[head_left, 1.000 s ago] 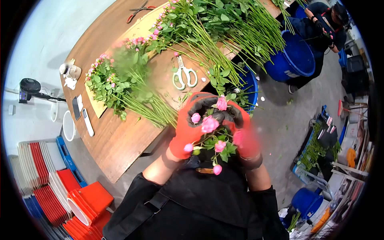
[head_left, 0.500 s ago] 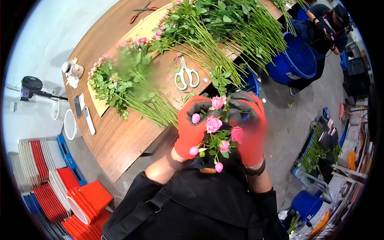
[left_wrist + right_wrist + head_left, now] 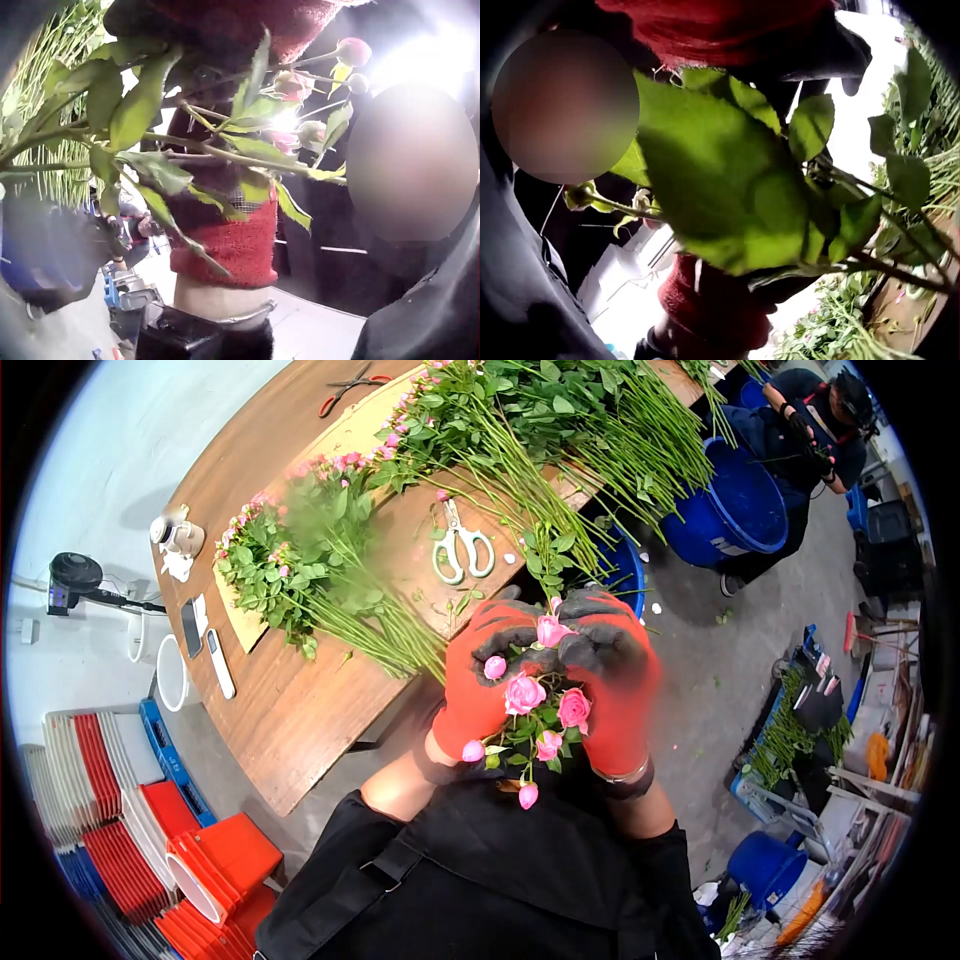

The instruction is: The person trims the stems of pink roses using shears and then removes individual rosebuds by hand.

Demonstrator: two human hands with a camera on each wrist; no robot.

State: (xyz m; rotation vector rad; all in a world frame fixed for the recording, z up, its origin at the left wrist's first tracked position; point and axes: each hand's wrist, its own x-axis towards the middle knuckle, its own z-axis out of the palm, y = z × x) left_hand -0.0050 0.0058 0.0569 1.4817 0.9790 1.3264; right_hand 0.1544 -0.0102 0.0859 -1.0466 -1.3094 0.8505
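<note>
In the head view both hands wear red gloves with dark grey palms and meet in front of the chest. Between them is a small bunch of pink spray roses (image 3: 524,694), with open blooms, buds and green leaves. My left hand (image 3: 478,682) curls around the bunch from the left. Opposite it, my right hand (image 3: 622,678) has bent fingers and thumb at the topmost bloom. The palms hide most of the grip. Leafy stems (image 3: 247,159) cross the left wrist view sideways, and a large leaf (image 3: 720,176) blocks much of the right wrist view.
Bundles of cut roses (image 3: 300,575) lie on the wooden table (image 3: 310,725). White-handled scissors (image 3: 463,550) and red-handled cutters (image 3: 345,390) rest there too. Blue buckets (image 3: 735,505) stand beyond its right edge, near another person (image 3: 815,420). Stacked red crates (image 3: 235,855) fill the lower left.
The right hand swung a little outward from the bunch, then came back in to the top bloom. The left hand keeps its hold while the blooms tilt slightly.
</note>
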